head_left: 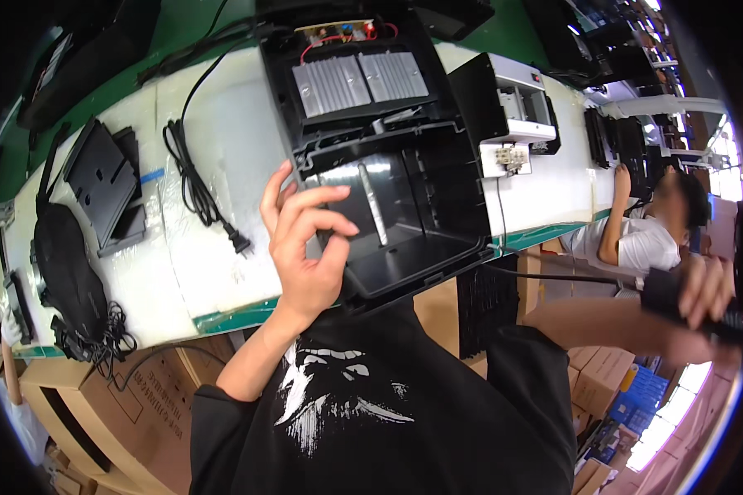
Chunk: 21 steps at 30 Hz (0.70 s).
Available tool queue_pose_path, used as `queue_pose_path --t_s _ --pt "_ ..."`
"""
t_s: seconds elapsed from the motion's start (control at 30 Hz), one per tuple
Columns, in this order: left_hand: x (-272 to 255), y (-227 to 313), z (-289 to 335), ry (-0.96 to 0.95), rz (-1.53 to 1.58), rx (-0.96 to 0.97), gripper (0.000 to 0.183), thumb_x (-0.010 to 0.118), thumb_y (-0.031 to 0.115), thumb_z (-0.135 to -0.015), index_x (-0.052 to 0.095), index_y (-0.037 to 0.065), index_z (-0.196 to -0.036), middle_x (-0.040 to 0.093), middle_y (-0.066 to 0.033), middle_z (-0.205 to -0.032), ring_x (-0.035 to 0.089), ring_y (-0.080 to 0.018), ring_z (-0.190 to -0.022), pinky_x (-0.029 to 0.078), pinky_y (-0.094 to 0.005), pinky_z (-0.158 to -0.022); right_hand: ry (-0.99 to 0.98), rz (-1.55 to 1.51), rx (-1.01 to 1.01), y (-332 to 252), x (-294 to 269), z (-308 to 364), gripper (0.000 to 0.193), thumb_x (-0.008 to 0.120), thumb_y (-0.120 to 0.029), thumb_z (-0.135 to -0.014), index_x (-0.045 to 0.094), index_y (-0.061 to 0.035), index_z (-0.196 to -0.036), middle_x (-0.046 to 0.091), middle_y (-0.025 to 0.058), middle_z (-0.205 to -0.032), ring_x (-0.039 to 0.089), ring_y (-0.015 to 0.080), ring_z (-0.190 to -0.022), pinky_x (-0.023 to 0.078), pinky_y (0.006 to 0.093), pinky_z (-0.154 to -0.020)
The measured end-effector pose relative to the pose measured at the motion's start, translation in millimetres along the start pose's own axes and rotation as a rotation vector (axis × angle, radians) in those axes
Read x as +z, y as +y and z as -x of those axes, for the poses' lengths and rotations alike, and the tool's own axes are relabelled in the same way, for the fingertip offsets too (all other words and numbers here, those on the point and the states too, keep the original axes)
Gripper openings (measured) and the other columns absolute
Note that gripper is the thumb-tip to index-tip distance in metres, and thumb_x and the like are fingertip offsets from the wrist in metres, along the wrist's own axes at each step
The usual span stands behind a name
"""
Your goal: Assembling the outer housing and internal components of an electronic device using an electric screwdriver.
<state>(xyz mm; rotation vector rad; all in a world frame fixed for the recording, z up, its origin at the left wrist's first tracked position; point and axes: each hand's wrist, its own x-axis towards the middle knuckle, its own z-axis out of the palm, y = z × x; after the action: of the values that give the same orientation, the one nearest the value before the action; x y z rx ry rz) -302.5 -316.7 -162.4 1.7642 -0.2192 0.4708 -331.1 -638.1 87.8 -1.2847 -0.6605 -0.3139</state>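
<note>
A black plastic housing (404,272) stands open in front of me. Its far part holds two ribbed silver heat sinks (330,85) and a small circuit board (338,33) with red wires. The near part is a hollow bay with a pale strip on its floor. My left hand (305,247) is at the housing's left wall, fingers apart, holding nothing. Far out to the right, my right hand (702,293), smeared by motion, is closed around a black corded object (664,293). Blur hides its kind. A dark cable (553,275) runs from it toward the housing.
Left on the bench lie a coiled power cord (191,177), flat black plates (103,186) and a black bundle (66,264) with cables. A white terminal fixture (508,159) stands right of the housing. Cardboard boxes (132,404) sit below. A co-worker (636,239) is at the right.
</note>
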Motion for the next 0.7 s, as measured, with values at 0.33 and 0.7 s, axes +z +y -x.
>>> queue_pose_path --t_s 0.33,0.7 --pt "-2 -1 2 -0.022 0.01 0.026 0.015 0.053 -0.004 -0.061 0.058 0.008 -0.067 0.063 -0.0025 -0.101 0.032 -0.0354 -0.128 0.025 -0.0434 -0.102 -0.345 -0.519 -0.076 30 61 32 0.022 0.066 0.011 -0.068 0.05 -0.0015 -0.076 0.056 0.0091 -0.059 0.06 0.0201 -0.048 0.052 0.036 -0.066" --pt "0 -2 2 -0.021 0.019 0.026 0.016 0.052 -0.005 -0.06 0.059 0.008 -0.067 0.063 -0.0026 -0.101 0.033 -0.0359 -0.127 0.027 -0.0442 -0.1 -0.16 -0.045 0.193 85 131 45 0.013 0.062 -0.005 -0.084 0.051 -0.0023 -0.077 0.063 0.016 -0.068 0.064 0.0272 -0.062 0.042 0.0391 -0.061"
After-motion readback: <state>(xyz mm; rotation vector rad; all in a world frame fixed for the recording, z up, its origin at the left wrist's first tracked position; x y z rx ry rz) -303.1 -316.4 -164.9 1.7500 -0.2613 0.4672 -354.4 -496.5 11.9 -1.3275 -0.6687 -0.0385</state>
